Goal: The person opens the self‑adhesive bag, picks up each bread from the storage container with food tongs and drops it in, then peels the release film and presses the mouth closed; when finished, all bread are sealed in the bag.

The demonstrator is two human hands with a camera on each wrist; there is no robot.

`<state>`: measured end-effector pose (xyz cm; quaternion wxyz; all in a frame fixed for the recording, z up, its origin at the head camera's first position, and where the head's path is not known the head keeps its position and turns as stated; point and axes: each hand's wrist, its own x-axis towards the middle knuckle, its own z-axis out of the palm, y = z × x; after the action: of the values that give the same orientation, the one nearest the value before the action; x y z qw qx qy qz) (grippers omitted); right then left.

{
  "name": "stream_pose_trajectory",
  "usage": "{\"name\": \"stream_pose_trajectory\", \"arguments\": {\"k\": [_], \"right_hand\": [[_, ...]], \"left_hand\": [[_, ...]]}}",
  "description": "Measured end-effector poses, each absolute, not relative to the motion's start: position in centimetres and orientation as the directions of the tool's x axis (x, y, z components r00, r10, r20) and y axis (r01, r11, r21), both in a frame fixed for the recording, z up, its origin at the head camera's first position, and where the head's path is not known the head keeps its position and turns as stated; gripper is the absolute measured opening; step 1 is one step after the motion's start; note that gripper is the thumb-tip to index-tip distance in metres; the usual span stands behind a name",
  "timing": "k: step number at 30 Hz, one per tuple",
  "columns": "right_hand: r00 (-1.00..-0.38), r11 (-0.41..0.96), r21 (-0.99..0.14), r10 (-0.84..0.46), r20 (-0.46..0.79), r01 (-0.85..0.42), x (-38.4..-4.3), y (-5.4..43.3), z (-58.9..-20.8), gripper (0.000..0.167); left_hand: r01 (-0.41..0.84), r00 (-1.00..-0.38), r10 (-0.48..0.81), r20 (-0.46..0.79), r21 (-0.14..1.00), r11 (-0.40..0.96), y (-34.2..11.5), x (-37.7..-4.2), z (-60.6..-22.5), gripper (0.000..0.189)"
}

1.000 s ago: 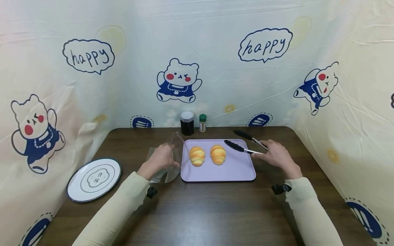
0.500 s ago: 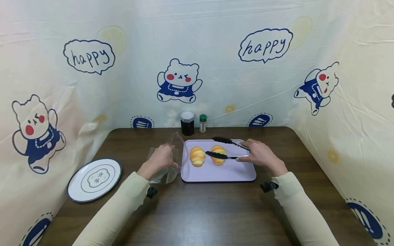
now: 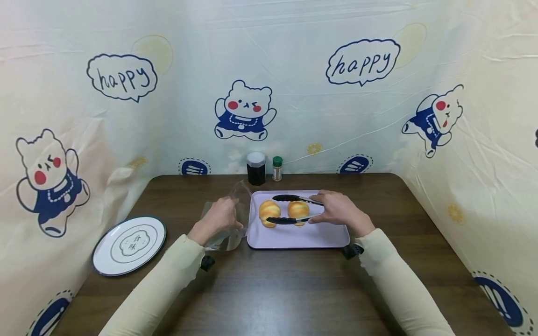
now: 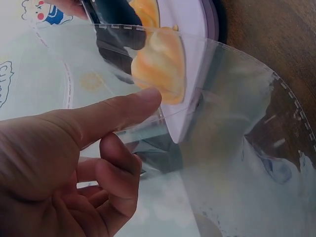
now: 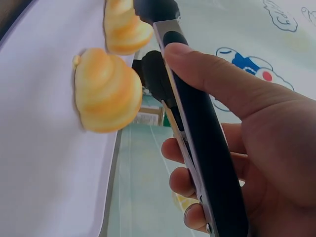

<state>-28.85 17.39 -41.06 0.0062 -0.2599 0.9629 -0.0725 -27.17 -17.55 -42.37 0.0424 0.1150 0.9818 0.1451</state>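
Note:
My left hand (image 3: 220, 218) pinches a transparent plastic bag (image 4: 232, 148) between thumb and fingers at the tray's left end. The bag's mouth spreads wide in the left wrist view. My right hand (image 3: 338, 207) grips metal tongs (image 5: 207, 143) with black tips, thumb along one arm and fingers around the other. Spread apart, the tongs' tips reach left above the tray, overlapping the left bread roll (image 3: 268, 209) in the head view. The tongs' arms pass over the right bread roll (image 3: 298, 208). Both golden striped rolls lie on the lilac tray (image 3: 294, 240).
A white plate (image 3: 113, 256) with a dark rim lies at the table's left edge. Behind the tray stand a dark jar (image 3: 256, 172) with a pale lid and a small green-capped shaker (image 3: 277, 169). A printed curtain surrounds the brown table (image 3: 273, 294).
My right hand has carried the tongs leftward from the tray's right end, over the right roll to the left one. The left hand has stayed put with the bag.

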Motion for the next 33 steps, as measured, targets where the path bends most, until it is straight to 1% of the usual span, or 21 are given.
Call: {"name": "stream_pose_trajectory", "arguments": {"k": [3,4,6,8,9,11,12,16,20,25,33], "right_hand": [[-0.864,0.855,-0.137,-0.504,0.014,-0.501,-28.9,16.9,-41.2,0.076],[-0.865,0.856,-0.136,-0.502,0.011,-0.499,-28.9,16.8,-41.2,0.076],[-0.867,0.858,-0.137,-0.499,0.009,-0.495,-28.9,16.6,-41.3,0.076],[-0.871,0.863,-0.135,-0.491,0.007,-0.487,-28.8,16.4,-41.3,0.076],[-0.872,0.864,-0.135,-0.489,0.008,-0.485,-28.8,16.3,-41.3,0.076],[-0.875,0.867,-0.13,-0.485,0.006,-0.481,-28.8,16.1,-41.2,0.075],[-0.875,0.867,-0.127,-0.484,0.005,-0.481,-28.8,16.1,-41.2,0.074],[-0.877,0.869,-0.126,-0.481,0.008,-0.478,-28.7,15.9,-41.2,0.069],[-0.876,0.868,-0.132,-0.481,0.016,-0.479,-28.8,16.1,-41.4,0.066],[-0.881,0.864,-0.181,-0.472,0.032,-0.469,-28.6,16.8,-41.3,0.067],[-0.886,0.86,-0.215,-0.454,0.094,-0.463,-27.4,17.8,-38.8,0.071]], "left_hand": [[0.22,-0.969,0.243,-0.043,0.297,0.929,-17.6,-27.2,-42.4,0.073],[0.225,-0.968,0.248,-0.041,0.297,0.928,-17.6,-27.2,-42.5,0.065],[0.231,-0.966,0.254,-0.039,0.301,0.925,-17.6,-27.2,-42.5,0.045],[0.24,-0.965,0.261,-0.032,0.3,0.923,-17.6,-27.2,-42.5,0.033],[0.25,-0.963,0.27,-0.026,0.295,0.922,-17.7,-27.2,-42.5,0.031],[0.256,-0.962,0.273,-0.015,0.293,0.921,-17.7,-27.2,-42.6,0.033],[0.257,-0.962,0.272,-0.013,0.296,0.92,-17.7,-27.2,-42.6,0.039],[0.253,-0.963,0.268,-0.011,0.295,0.921,-17.8,-27.3,-42.7,0.081],[0.261,-0.961,0.277,-0.017,0.285,0.922,-17.7,-27.3,-42.7,0.08],[0.248,-0.963,0.269,-0.034,0.289,0.925,-17.5,-27.4,-42.7,0.077],[0.232,-0.965,0.257,-0.053,0.287,0.929,-17.2,-27.6,-42.9,0.075]]}}
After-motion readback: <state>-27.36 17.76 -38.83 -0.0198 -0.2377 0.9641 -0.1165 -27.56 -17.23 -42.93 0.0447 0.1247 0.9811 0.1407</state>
